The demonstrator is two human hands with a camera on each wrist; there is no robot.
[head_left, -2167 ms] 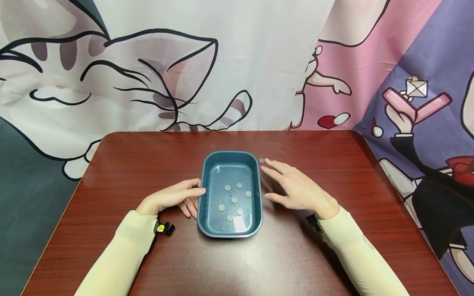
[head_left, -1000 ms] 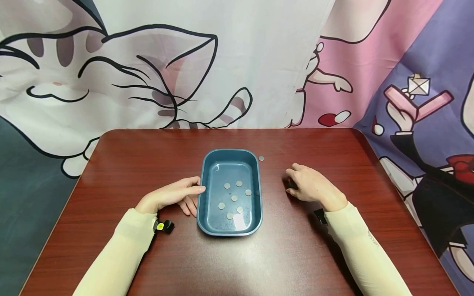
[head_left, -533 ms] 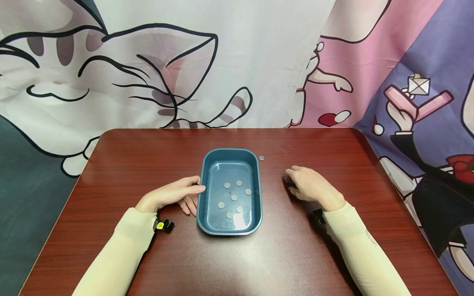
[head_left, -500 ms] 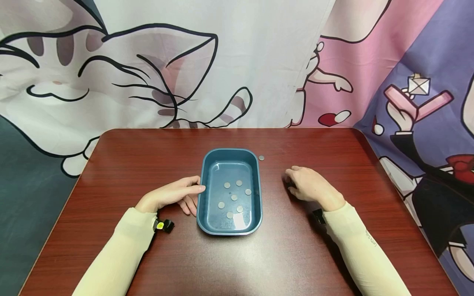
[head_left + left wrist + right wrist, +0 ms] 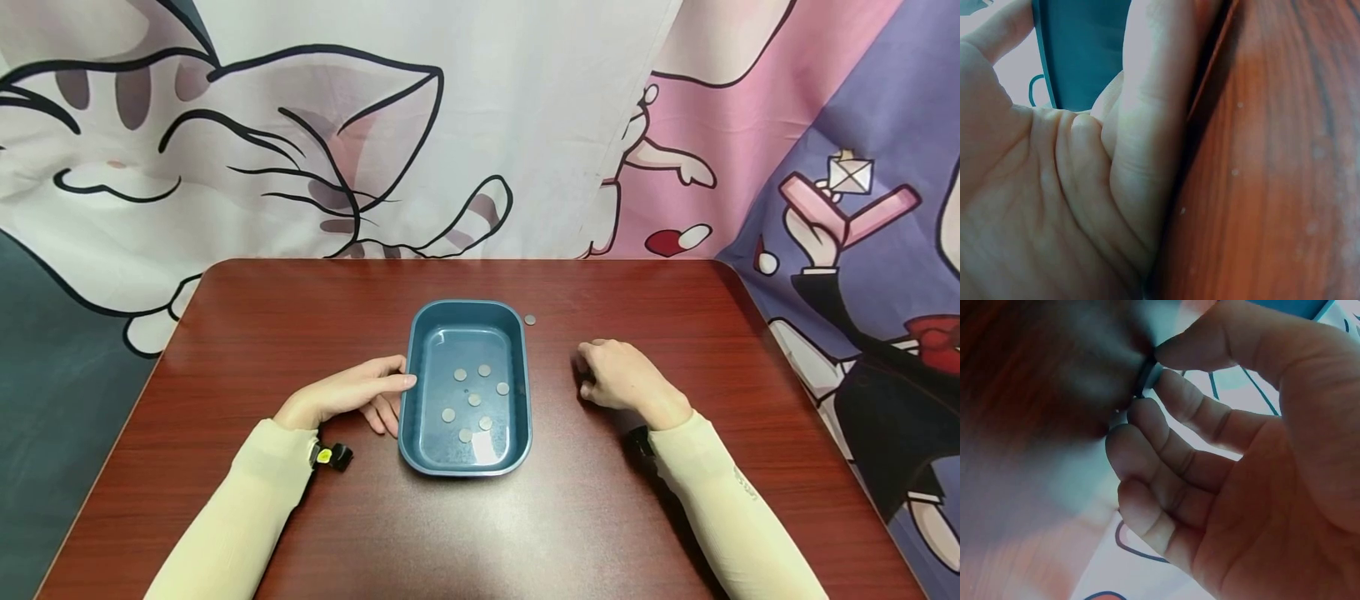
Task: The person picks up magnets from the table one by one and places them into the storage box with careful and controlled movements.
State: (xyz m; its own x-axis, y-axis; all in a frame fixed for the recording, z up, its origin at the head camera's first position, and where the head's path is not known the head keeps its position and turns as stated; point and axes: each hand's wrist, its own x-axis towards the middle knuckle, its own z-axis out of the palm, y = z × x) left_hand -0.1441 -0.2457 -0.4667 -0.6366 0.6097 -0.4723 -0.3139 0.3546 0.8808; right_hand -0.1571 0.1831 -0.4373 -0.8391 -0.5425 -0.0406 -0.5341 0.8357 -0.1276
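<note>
A blue rectangular tray (image 5: 465, 468) holds several small silvery coins (image 5: 474, 400) scattered over its floor. My left hand (image 5: 348, 392) grips the tray's left side, thumb over the rim and the other fingers low against the outer wall. In the left wrist view, the tray wall (image 5: 1079, 56) shows between thumb and fingers. To the right of the tray, my right hand (image 5: 626, 375) is down at the table with fingers bent. The right wrist view shows its thumb and index fingertips pinching a thin, dark-edged coin (image 5: 1146, 376) close to the wood.
One loose coin (image 5: 530, 320) lies on the table just outside the tray's far right corner. The brown wooden table (image 5: 300, 308) has a far edge against a cartoon-printed curtain (image 5: 555, 125).
My right hand has moved from beside the tray's right rim out to the right, and its fingers have bent down to the table, thumb drawing in toward the index finger. My left hand keeps its hold.
</note>
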